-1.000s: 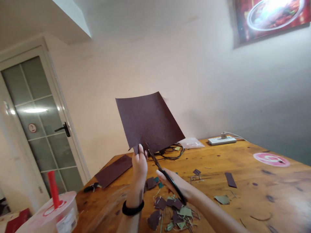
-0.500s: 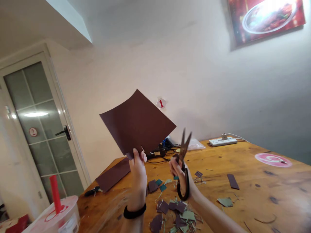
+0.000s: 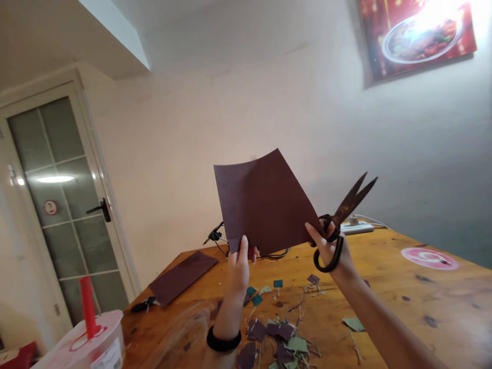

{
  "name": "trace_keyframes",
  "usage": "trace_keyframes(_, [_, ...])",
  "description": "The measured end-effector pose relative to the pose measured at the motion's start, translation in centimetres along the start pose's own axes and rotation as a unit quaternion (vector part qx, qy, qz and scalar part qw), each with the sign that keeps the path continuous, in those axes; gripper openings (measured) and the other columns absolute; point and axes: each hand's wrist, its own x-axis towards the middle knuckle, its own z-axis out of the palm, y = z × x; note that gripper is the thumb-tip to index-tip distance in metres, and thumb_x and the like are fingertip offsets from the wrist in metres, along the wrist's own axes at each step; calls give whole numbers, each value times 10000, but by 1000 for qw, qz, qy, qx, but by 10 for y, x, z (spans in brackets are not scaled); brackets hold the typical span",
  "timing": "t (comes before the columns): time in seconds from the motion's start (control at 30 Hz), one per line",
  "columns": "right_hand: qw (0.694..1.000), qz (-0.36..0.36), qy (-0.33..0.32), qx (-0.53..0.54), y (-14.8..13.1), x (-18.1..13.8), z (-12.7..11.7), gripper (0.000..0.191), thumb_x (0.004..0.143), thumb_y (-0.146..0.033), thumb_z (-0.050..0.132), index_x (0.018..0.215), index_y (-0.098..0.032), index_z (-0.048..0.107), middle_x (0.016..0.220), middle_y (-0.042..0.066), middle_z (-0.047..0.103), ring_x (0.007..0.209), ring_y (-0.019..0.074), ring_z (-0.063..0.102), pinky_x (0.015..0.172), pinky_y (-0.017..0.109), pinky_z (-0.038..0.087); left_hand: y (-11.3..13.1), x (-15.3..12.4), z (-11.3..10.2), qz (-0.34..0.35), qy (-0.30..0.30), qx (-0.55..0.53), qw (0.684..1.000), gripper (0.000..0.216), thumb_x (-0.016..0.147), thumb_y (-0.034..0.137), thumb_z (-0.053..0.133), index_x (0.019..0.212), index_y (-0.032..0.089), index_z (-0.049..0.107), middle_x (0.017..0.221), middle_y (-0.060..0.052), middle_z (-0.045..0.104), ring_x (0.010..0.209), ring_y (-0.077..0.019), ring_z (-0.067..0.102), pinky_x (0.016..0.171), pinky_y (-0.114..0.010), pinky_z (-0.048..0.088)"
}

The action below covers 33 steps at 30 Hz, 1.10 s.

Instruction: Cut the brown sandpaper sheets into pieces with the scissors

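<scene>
1. Holding the sandpaper sheet (image 3: pixel 265 202) up in front of me, well above the table (image 3: pixel 388 302), with my left hand (image 3: pixel 238 271) at its lower edge and my right hand (image 3: pixel 326 246) at its lower right corner. Half a second earlier, only my left hand held the sheet; it has since swung right, and both hands now meet it.
2. Left grip: my thumb (image 3: pixel 243 251) lies on the near face and my fingertips curl behind the sheet, pinching the lower edge closed. A black wristband (image 3: pixel 223 339) circles this wrist.
3. Right grip: my fingers (image 3: pixel 313 230) close around the looped black handles of the scissors (image 3: pixel 342 218). Their tips reach the sheet's corner, but I cannot tell whether they pinch it or only touch it.
4. Blades: these stand in a narrow V, pointing up and to the right, just clear of the sheet. They have moved from beside my right hand to beyond the sheet's right edge, so no cut is under way at this instant.
5. Below my hands: purple, green and teal paper scraps (image 3: pixel 282 341) lie scattered on the table, while a second brown sheet (image 3: pixel 182 277) lies flat to the left.
</scene>
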Motion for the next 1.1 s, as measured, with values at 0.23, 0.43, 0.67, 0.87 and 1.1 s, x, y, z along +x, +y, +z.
trace_keyframes(0.23, [993,-49,81,-64,8,18,-17,395,612,-550,677,639,-247,425,586,-72,419,574,137,417,594,324,362,-10,11,-4,-94,-82,-5,992,562,654,701,648,549,155,565,473,-21,559,411,-89,439,435,-229,334])
trace_keyframes(0.43, [989,-63,91,-97,-7,47,-55,372,584,-510,685,606,-257,414,532,-74,413,532,145,424,560,323,340,-7,14,-29,-200,-205,67,956,462,609,588,756,670,144,641,594,-30,639,496,-106,521,484,-218,370])
trace_keyframes(0.67, [989,-83,-11,-120,-18,63,-86,359,572,-489,702,583,-252,433,545,-69,390,542,135,386,535,305,320,2,12,-54,-196,-358,76,910,735,534,623,812,1118,202,667,1157,-109,665,1126,-272,569,894,-351,467])
trace_keyframes(0.87, [964,-118,-163,-176,-24,54,-80,402,637,-520,684,589,-252,389,558,-63,359,533,129,374,510,289,316,23,-6,-45,-153,-386,30,909,597,724,740,567,802,163,698,688,-61,674,599,-174,620,543,-276,459])
trace_keyframes(1.1, [968,-116,-157,-160,-22,50,-73,372,667,-536,693,647,-238,471,581,-50,433,557,139,431,535,288,360,24,-10,-30,-178,-289,113,934,558,808,594,570,423,190,575,360,-17,523,294,-109,433,377,-266,408])
